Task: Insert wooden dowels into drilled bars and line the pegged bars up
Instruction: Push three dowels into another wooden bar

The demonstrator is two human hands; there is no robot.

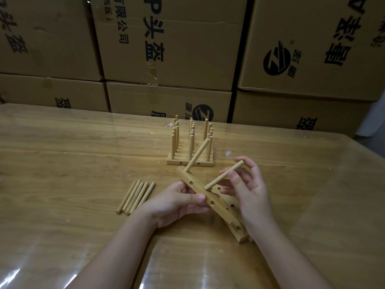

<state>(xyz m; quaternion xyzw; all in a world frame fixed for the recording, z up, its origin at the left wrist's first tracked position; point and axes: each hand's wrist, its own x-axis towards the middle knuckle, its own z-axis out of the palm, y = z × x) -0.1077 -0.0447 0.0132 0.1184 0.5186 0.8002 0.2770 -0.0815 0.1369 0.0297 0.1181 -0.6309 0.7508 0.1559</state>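
My left hand (179,202) grips a drilled wooden bar (216,205), tilted on its edge and running from upper left to lower right. One dowel (196,155) stands in the bar's far end hole. My right hand (249,190) pinches a second dowel (224,175), whose lower end sits at the bar's middle top edge. Several pegged bars (190,160) stand lined up side by side further back. More drilled bars (229,200) lie under the held one, mostly hidden.
Several loose dowels (136,197) lie side by side on the glossy wooden table (73,163), left of my left hand. Stacked cardboard boxes (166,49) form a wall along the table's far edge.
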